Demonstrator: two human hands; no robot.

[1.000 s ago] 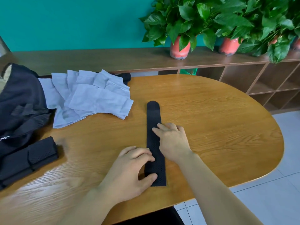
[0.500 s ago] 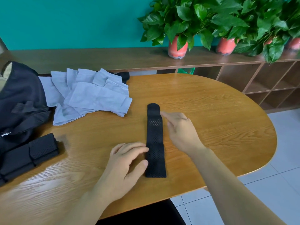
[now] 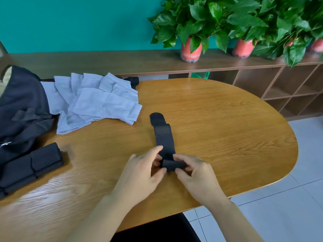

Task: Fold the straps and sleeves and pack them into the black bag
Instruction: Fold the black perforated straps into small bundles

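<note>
Currently both hands work the near end of the black strap (image 3: 163,137). On the left hand (image 3: 139,173) the fingers (image 3: 155,151) are curled, thumb and forefinger pinching the left side of a small rolled-over section of the strap. On the right hand (image 3: 197,177) the fingers are curled narrow, pinching the right side of the same roll. The roll sits between the two sets of fingers, low over the bench (image 3: 227,137); contact with the surface cannot be told. The rest of the strap lies flat on the bench, running straight away from the fingers to a rounded far tip. The grey sleeves (image 3: 97,103) lie in a pile beyond and left of the fingers, well apart. The black bag (image 3: 22,105) sits far left of the left fingers, the sleeves partly against it. The folded black straps (image 3: 35,165) lie left of the left hand, just in front of the bag. Potted plants (image 3: 191,49) stand on the shelf (image 3: 104,62) behind.
</note>
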